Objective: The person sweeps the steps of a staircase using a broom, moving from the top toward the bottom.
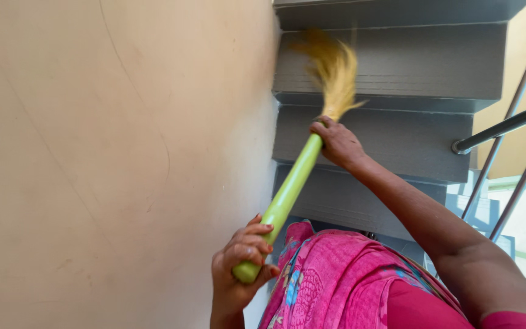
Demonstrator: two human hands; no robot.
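**Sweeping the stair tread, mid-stroke**

While both hands grip the broom, we read this as the sweeping step itself, well under way. Our left hand (241, 268) is clenched around the butt end of the green handle (287, 195), low and close to the pink garment (336, 280). Our right hand (338, 143) is wrapped around the handle's top, just where the straw bristles (335, 72) begin. The broom slants up from lower left; its bristles are blurred over a grey stair step (397, 61), near the beige wall (123, 152). We cannot tell whether the tips touch the tread. A metal railing (506, 125) runs on the right, well apart. Next move, as we judge it: keep both grips firm, drag the bristles across the tread toward its edge, staying off the wall.
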